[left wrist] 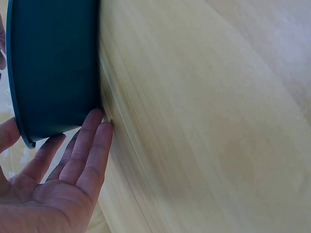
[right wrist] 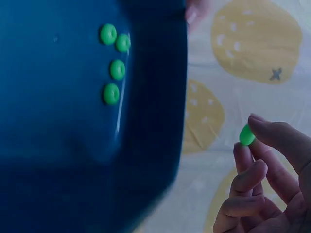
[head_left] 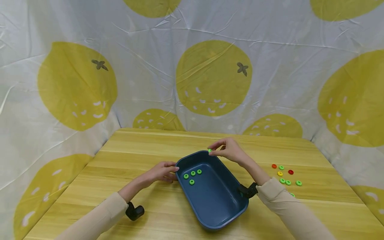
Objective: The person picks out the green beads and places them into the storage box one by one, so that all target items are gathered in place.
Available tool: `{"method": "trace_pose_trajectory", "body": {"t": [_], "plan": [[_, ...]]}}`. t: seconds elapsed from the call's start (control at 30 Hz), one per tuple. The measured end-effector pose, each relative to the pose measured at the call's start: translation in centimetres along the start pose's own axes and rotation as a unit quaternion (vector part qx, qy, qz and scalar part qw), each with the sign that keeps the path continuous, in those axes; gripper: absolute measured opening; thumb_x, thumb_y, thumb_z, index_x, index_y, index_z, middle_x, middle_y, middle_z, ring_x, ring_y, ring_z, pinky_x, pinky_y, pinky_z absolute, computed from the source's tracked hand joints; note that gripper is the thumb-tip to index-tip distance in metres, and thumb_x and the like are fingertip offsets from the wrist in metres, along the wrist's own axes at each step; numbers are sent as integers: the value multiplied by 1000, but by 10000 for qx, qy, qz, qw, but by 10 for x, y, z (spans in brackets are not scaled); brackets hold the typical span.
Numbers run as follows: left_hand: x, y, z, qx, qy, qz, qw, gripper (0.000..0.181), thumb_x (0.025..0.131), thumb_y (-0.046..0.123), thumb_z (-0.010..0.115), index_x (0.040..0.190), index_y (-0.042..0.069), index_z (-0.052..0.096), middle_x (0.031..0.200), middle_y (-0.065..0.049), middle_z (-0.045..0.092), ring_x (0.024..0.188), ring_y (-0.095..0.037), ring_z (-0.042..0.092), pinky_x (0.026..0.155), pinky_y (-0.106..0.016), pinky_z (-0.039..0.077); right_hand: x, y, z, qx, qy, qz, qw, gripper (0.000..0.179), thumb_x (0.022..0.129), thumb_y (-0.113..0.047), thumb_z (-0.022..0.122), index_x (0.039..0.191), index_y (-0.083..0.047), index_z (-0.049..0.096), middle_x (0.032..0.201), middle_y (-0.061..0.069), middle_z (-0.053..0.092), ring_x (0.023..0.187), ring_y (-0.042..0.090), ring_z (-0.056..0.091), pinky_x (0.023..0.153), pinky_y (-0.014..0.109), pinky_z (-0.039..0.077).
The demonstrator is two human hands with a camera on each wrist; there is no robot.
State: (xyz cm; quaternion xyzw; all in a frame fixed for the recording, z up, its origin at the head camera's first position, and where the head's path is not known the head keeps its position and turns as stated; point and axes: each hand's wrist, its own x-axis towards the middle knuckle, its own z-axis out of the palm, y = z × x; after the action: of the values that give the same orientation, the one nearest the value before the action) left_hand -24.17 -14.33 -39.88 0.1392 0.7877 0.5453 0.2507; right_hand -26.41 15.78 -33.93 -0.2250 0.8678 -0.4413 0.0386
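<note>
A dark blue rectangular bin (head_left: pixel 214 203) stands at an angle on the table, with several small green rings (head_left: pixel 193 173) lying near its far left corner. My left hand (head_left: pixel 163 171) touches that corner from outside; in the left wrist view its fingers (left wrist: pixel 92 150) lie fairly straight along the outer wall, the thumb at the rim. Above the bin's far right corner, my right hand (head_left: pixel 229 150) pinches another green ring (right wrist: pixel 247 135) between thumb and fingertips. The right wrist view shows this ring edge-on, beyond the bin's wall.
Right of the bin, loose rings lie on the wooden table (head_left: pixel 144 143): several green rings (head_left: pixel 298 183), a yellow ring (head_left: pixel 280 174), an orange ring (head_left: pixel 274 166) and a red ring (head_left: pixel 291 172). A lemon-print cloth (head_left: pixel 150 66) hangs behind and at the sides.
</note>
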Motion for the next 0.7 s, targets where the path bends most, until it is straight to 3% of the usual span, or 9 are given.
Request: {"method": "trace_pose_trajectory", "body": {"t": [0.17,0.37,0.7], "plan": [[0,0,0,1,16,6,10000,52,97,28,48,134,-8,41,123,-26,60,101,-29,67,88,-44,53,9,0,26,-159,-225,-373,9989,23,80,-17,73,99,-4,73,93,8,72,81,21,63,64,22,50],[1,0,1,3,9,-12,10000,53,97,29,48,135,-8,41,125,-25,59,102,-29,67,88,-44,53,12,7,50,-765,-708,-843,9910,17,79,-12,73,93,-2,74,82,7,72,70,9,61,58,16,47],[0,1,2,24,17,-40,10000,53,97,29,49,133,-8,43,122,-25,61,102,-30,67,88,-44,53,9,10,69,-1584,-1403,-606,9755,8,74,-10,78,82,-9,74,78,0,72,70,7,61,62,17,49]]}}
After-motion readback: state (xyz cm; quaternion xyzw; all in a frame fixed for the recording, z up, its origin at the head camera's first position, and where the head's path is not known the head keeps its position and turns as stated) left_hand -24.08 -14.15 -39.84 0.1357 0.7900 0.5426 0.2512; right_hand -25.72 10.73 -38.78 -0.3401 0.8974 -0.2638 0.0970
